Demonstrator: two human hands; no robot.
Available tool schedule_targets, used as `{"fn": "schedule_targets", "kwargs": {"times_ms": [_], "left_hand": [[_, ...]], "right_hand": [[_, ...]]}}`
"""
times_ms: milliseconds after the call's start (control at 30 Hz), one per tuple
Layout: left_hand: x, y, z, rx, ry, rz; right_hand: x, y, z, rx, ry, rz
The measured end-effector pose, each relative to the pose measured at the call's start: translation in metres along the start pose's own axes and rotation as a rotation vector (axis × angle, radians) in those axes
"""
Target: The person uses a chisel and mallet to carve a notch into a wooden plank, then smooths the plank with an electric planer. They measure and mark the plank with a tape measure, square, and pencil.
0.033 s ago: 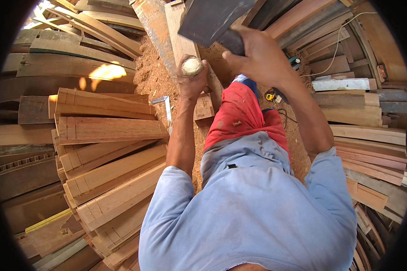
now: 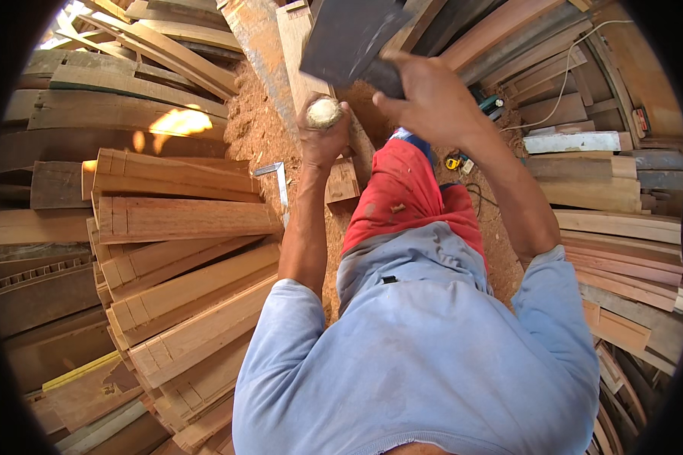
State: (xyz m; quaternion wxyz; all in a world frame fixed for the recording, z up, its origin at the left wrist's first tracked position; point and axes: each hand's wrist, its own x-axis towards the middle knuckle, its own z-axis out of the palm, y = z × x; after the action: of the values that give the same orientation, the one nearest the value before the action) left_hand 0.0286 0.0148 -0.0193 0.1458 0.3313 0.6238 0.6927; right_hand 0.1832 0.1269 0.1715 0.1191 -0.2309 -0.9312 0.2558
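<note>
My left hand (image 2: 322,140) is closed around the handle of an upright chisel (image 2: 324,113); its round, pale, battered end faces up and its blade is hidden below my fist. Under it lies a light wooden board (image 2: 300,57). My right hand (image 2: 436,98) grips the short dark handle of a mallet (image 2: 349,42). The mallet's big blackish block head is raised above and beyond the chisel end, apart from it, and slightly blurred. A short wood block (image 2: 342,180) sits just nearer than my left fist.
A try square (image 2: 281,182) lies on sawdust left of my forearm. Stacked cut boards (image 2: 190,220), with marked lines, fill the left. To the right are a yellow tape measure (image 2: 453,163), a teal power tool (image 2: 491,105), a white cable (image 2: 565,83) and more stacked timber (image 2: 622,227).
The mallet has tilted slightly and shifted a little, and my right hand has moved slightly left and nearer. My left hand and the chisel stay almost in place.
</note>
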Motion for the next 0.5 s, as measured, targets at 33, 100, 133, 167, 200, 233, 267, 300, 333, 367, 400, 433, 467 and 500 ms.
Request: {"fn": "schedule_targets", "kwargs": {"times_ms": [33,100,133,167,200,233,267,300,333,367,400,433,467,500], "left_hand": [[0.001,-0.001,0.001,-0.001,-0.027,0.022],[0.004,-0.002,0.004,0.034,-0.065,0.055],[0.005,-0.004,0.0,0.082,-0.065,0.062],[0.006,-0.006,-0.002,0.13,-0.066,0.069],[0.006,-0.008,-0.004,0.178,-0.067,0.076],[0.004,-0.006,-0.003,0.118,-0.065,0.04],[0.006,0.0,-0.001,0.06,-0.055,0.01],[0.007,0.003,0.0,0.002,-0.046,-0.019],[0.009,0.001,0.0,0.012,-0.05,-0.002],[0.011,-0.003,-0.001,0.021,-0.053,0.015],[0.013,-0.006,-0.001,0.031,-0.057,0.032],[0.013,-0.002,0.0,0.007,-0.065,0.036],[0.013,0.007,0.004,-0.023,-0.079,0.04],[0.013,0.012,0.009,-0.053,-0.094,0.044]], "right_hand": [[0.001,0.005,0.007,-0.086,-0.054,0.008],[0.0,0.012,0.017,-0.261,-0.161,0.037],[0.001,0.01,0.015,-0.245,-0.131,0.023],[0.003,0.006,0.01,-0.229,-0.101,0.01],[0.004,0.002,0.004,-0.213,-0.07,-0.002],[0.006,-0.004,-0.004,-0.159,-0.055,0.021],[0.012,-0.013,-0.013,-0.105,-0.037,0.035],[0.015,-0.017,-0.016,-0.052,-0.018,0.049],[0.016,-0.017,-0.015,-0.086,-0.021,0.075],[0.015,-0.014,-0.009,-0.121,-0.024,0.101],[0.015,-0.01,-0.003,-0.155,-0.026,0.127],[0.013,0.0,0.007,-0.226,-0.074,0.096],[0.009,0.01,0.013,-0.301,-0.12,0.071],[0.006,0.018,0.016,-0.377,-0.166,0.048]]}}
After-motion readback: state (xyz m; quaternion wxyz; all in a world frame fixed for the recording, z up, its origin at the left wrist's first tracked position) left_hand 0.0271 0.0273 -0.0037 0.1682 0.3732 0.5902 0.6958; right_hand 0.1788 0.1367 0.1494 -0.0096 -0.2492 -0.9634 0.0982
